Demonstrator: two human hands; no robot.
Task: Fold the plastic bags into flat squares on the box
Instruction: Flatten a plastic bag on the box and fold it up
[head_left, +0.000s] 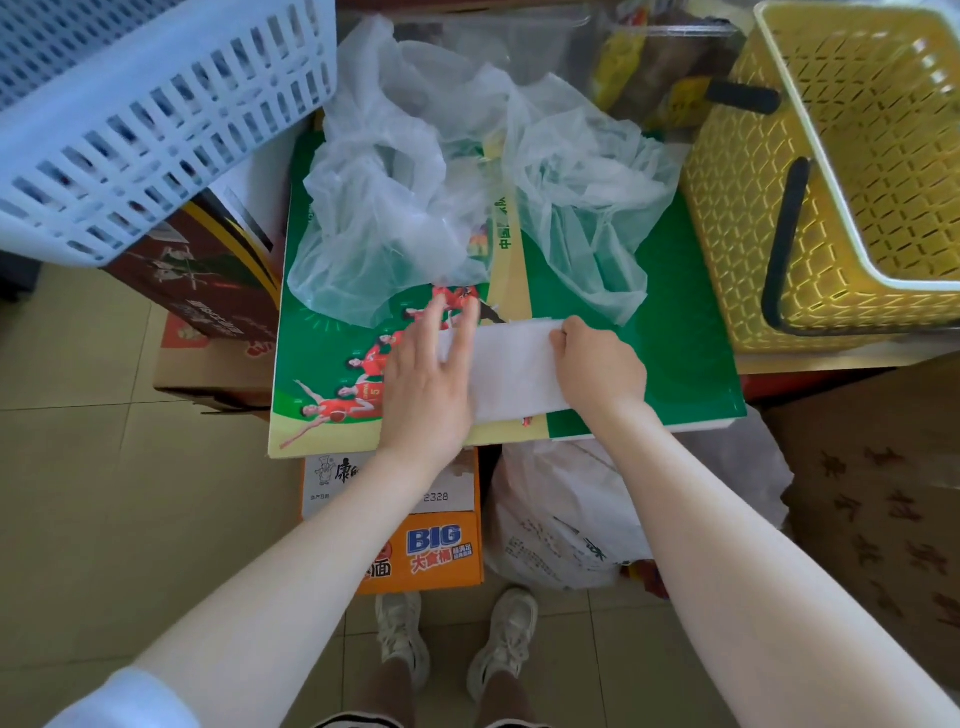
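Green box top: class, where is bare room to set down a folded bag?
Free: the green box right side, between folded bag and yellow basket; also the near-left corner beside the left hand. Crowded: the far half, under loose bags.

Baskets (831, 171) flank box (675, 332) — bags (395, 208) behind.

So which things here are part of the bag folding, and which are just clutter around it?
Part of the job:
- folded white bag, flat under both hands
- left hand, right hand
- loose clear bags
- green box they lie on

Lying about:
- blue basket
- yellow basket
- orange carton
- filled white bag on the floor
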